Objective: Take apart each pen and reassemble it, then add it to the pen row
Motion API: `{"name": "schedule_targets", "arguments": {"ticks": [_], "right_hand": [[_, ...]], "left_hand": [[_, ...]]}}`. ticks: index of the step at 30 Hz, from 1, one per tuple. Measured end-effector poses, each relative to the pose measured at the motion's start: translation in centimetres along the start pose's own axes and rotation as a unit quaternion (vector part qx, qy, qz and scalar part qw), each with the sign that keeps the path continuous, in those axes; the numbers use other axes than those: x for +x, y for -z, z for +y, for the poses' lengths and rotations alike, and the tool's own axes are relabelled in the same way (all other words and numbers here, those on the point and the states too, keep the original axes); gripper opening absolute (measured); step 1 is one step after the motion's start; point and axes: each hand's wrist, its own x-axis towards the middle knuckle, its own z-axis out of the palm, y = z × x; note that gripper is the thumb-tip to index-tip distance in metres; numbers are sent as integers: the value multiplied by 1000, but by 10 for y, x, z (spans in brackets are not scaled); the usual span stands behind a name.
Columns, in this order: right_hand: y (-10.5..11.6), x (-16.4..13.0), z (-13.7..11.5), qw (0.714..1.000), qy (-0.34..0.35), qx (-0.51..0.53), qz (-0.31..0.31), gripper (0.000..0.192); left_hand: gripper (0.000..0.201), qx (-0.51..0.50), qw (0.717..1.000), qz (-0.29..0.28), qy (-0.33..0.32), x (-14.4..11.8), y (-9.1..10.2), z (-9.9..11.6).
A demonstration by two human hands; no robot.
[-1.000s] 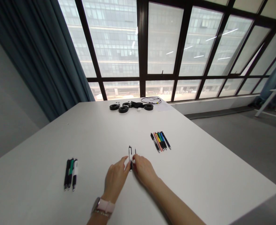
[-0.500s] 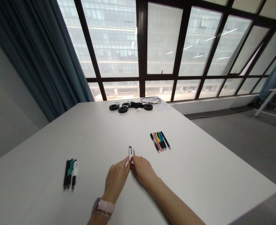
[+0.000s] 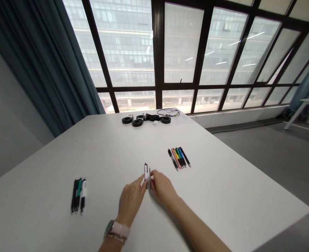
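— What are the two hands doing over the desk [image 3: 222, 196]?

— The left hand [image 3: 131, 200] and the right hand [image 3: 163, 189] are meeting near the middle of the white top, fingertips coming together on a white and black pen [image 3: 145, 171]. Both grips are pinching closed around its near end, thumb and forefinger on either side of the barrel.

— How is the pen lying?

— It is pointing away from the person, towards the window. A thin dark piece is showing just beside it on the right, but it is too small to tell what it is, or whether the pen is resting on the surface or is raised a little.

— What else is sitting on the desk?

— A row of dark pens [image 3: 78, 195], one with a green band and one with a white barrel, is lying well off to the left. A row of coloured pens [image 3: 179, 158] is lying to the right and farther back. At the far edge, black rings [image 3: 137, 121] and a thin cable [image 3: 169, 112] are sitting together. A pink wristband [image 3: 117, 231] is wrapping the left wrist.
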Motion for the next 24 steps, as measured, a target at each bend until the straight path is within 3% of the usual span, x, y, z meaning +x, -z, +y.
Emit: {"name": "schedule_targets", "arguments": {"ticks": [6,12,24], "right_hand": [[4,5,19,994,-102,15,35,29],[-2,3,13,998,-66,-7,8,28],[-4,2,5,999,-26,-15,16,27]], "left_hand": [[38,-10,1000,-1,2,-1,-1,-2],[37,-14,1000,-4,16,-1,2,1],[36,-23,999,-15,21,-1,3,3]]}}
